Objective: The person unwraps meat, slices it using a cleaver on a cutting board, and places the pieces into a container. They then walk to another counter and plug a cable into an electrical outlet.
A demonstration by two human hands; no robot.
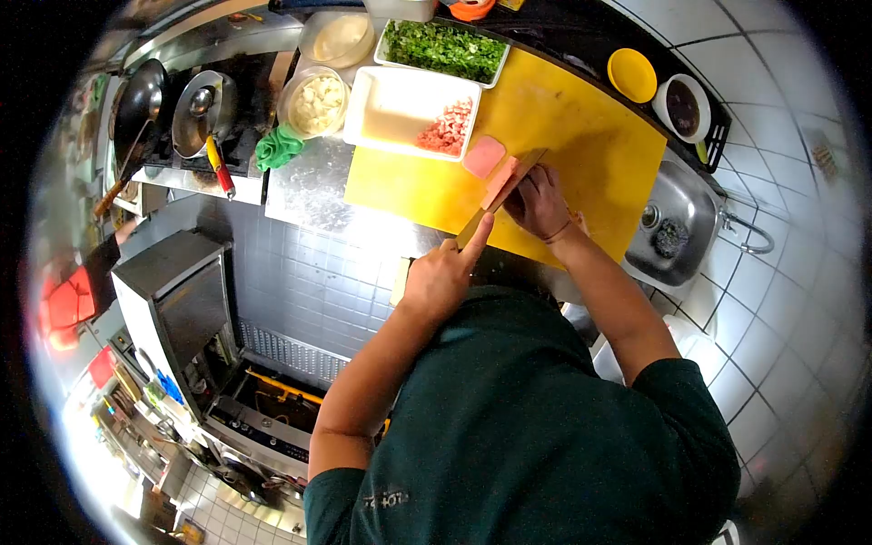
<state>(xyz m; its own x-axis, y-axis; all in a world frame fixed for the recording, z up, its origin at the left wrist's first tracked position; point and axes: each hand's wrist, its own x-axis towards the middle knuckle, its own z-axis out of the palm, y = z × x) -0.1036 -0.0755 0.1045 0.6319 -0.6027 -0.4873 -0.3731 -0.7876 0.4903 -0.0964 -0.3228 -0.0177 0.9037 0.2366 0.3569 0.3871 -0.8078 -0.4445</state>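
Observation:
My left hand point(438, 280) is wrapped round the handle of a knife point(473, 225), its index finger stretched along the blade. The blade lies slantwise across a block of pink ham-like meat point(499, 184) on the yellow cutting board point(604, 145). Bent fingers of my right hand point(541, 205) press on the meat at the far side of the blade; the part under them is hidden. A flat pink slice point(485, 157) rests just beyond the knife. Behind it, a white tray point(386, 111) holds small pink diced meat point(446, 128) in one corner.
Chopped greens point(445, 50) fill a tray at the back. Bowls with pale pieces point(318, 102) and pale liquid point(340, 40) stand left, near a green cloth point(278, 147) and a stove pan point(193, 118). At right are a sink point(668, 254), yellow bowl point(632, 75) and dark-sauce pot point(681, 106).

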